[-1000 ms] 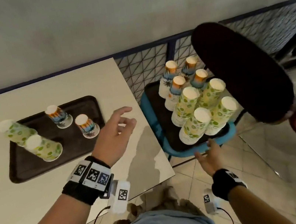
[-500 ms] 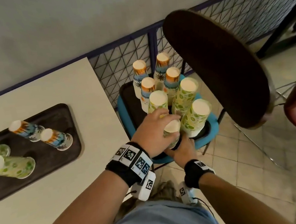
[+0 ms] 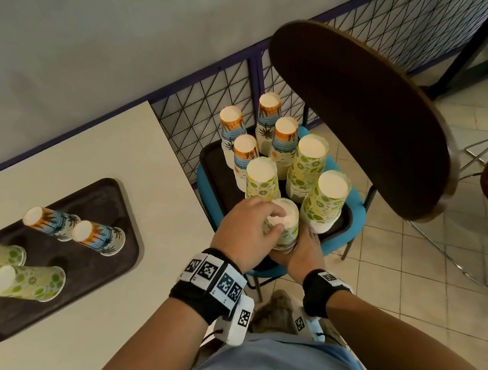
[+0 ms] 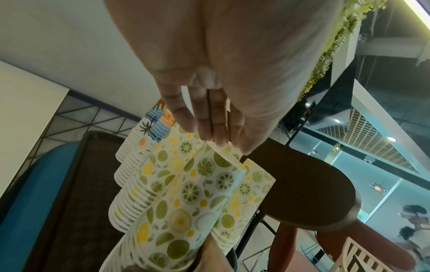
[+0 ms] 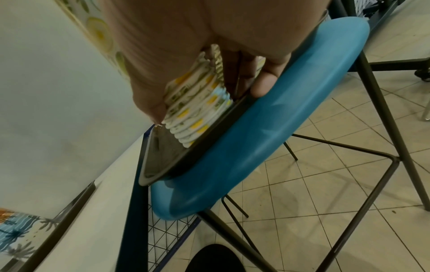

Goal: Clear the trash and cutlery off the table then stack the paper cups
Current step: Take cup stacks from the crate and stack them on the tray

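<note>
Stack (image 3: 283, 226) unmoved, upright, base up; both hands grip.

Paper cups (image 3: 315, 160) matt, printed; blue chair seat (image 5: 267, 132) smooth glossy plastic; tray (image 3: 90, 273) dark matt; floor (image 3: 425, 268) tiled.

Honestly no readable text anywhere. The black-and-white square marker tags (image 3: 210, 270) on the wrist straps are just coded patterns, and the stacked paper cups with lemon-lime print (image 3: 322, 201) seem to carry pictures only, though it's blurry.
</note>
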A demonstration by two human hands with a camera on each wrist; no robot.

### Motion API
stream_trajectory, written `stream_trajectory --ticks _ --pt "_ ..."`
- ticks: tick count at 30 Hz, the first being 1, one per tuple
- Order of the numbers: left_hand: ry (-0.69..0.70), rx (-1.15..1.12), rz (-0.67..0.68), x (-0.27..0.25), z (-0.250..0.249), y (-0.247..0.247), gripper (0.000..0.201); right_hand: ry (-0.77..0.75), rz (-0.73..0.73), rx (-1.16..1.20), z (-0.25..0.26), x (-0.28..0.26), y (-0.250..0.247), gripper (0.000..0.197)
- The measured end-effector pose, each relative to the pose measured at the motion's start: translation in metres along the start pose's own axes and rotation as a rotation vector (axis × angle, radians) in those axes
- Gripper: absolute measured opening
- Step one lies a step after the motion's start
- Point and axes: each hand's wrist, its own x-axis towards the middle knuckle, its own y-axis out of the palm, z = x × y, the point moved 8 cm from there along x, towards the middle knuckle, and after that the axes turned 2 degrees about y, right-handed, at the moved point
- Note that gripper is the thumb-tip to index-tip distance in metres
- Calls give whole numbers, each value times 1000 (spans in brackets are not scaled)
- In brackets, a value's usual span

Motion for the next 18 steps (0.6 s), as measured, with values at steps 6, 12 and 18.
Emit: stream_trajectory --ticks 6,12,18 --pt "-44 -227 -158 -12 15 -10 46 -10 24 45 5 -2 -4 106" --pt "-170 -320 -212 -26 48 -12 67 -77 12 97 22 -10 -16 95" --pt "-265 -528 -18 -31 66 20 100 -237 50 163 55 -27 -25 91"
